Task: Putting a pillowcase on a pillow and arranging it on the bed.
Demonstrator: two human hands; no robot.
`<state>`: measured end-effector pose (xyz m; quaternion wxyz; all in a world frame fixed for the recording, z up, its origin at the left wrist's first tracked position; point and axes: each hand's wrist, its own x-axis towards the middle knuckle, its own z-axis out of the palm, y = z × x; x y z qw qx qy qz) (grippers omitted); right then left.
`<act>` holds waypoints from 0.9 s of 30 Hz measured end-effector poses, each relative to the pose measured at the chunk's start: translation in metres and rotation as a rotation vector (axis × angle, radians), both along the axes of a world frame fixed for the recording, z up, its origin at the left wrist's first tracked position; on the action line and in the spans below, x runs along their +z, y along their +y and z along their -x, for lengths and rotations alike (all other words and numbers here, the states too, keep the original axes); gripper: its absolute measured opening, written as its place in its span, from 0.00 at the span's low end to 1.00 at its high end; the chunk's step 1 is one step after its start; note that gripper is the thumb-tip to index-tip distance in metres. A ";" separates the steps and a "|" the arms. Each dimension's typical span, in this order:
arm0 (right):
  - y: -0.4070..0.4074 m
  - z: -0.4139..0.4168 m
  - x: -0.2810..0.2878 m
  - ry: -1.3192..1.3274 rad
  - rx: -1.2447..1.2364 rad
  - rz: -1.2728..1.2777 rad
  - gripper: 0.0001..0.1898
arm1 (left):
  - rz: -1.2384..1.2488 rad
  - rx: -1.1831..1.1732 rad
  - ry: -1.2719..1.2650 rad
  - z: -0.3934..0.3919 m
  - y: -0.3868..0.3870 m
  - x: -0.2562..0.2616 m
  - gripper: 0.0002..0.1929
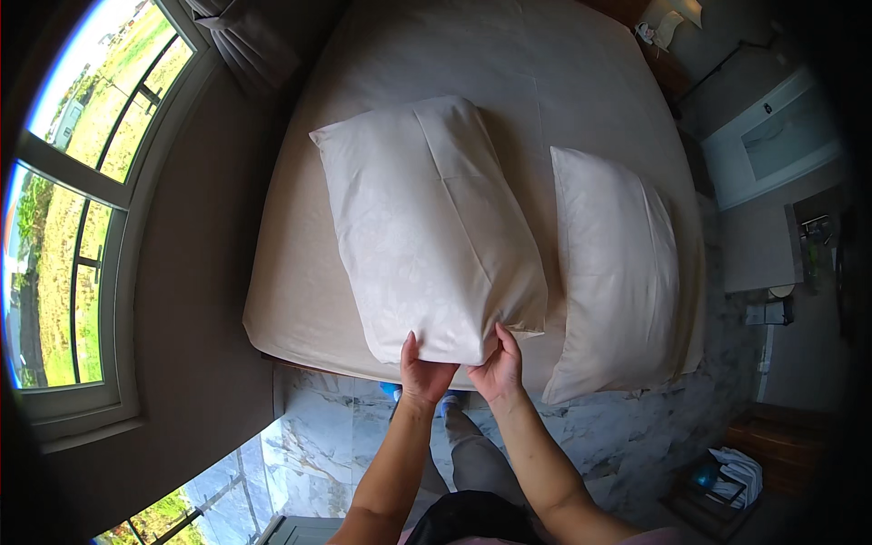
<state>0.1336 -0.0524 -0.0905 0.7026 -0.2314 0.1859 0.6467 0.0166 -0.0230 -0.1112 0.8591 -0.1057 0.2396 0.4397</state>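
Note:
A pillow in a pale, creased pillowcase (pixel 409 225) lies at a slant on the bed, its near end at the mattress edge. My left hand (pixel 426 371) grips that near end with the thumb on top and the fingers hidden underneath. Close to its right, my right hand (pixel 499 364) pinches the same end near the corner, thumb up, with the cloth bunched beside it. A second pale pillow (pixel 616 279) rests to the right, apart from the first. Beneath both is a beige fitted sheet (pixel 306 293) over the mattress.
A barred window (pixel 129 204) and a gathered curtain (pixel 248 41) are at the left. Marble-patterned floor tiles (pixel 320 436) lie below the bed. A wooden stand with folded cloth (pixel 739 473) is at the lower right. A bedside table with small items (pixel 654 34) stands at the upper right.

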 end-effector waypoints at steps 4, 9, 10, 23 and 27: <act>-0.012 0.005 -0.016 0.157 0.031 0.035 0.19 | 0.060 0.172 -0.066 0.010 -0.002 0.002 0.31; 0.000 -0.024 0.002 -0.027 0.037 -0.065 0.26 | 0.067 0.234 -0.207 0.052 -0.042 -0.020 0.28; -0.007 -0.031 -0.006 -0.038 0.056 -0.054 0.24 | 0.112 0.246 -0.073 0.058 -0.046 -0.019 0.27; -0.040 -0.017 0.023 -0.302 0.040 -0.142 0.21 | 0.243 -0.153 -0.215 0.007 -0.072 -0.036 0.22; -0.033 -0.022 0.010 -0.458 0.059 -0.107 0.23 | 0.019 0.197 -0.114 0.002 -0.012 0.029 0.25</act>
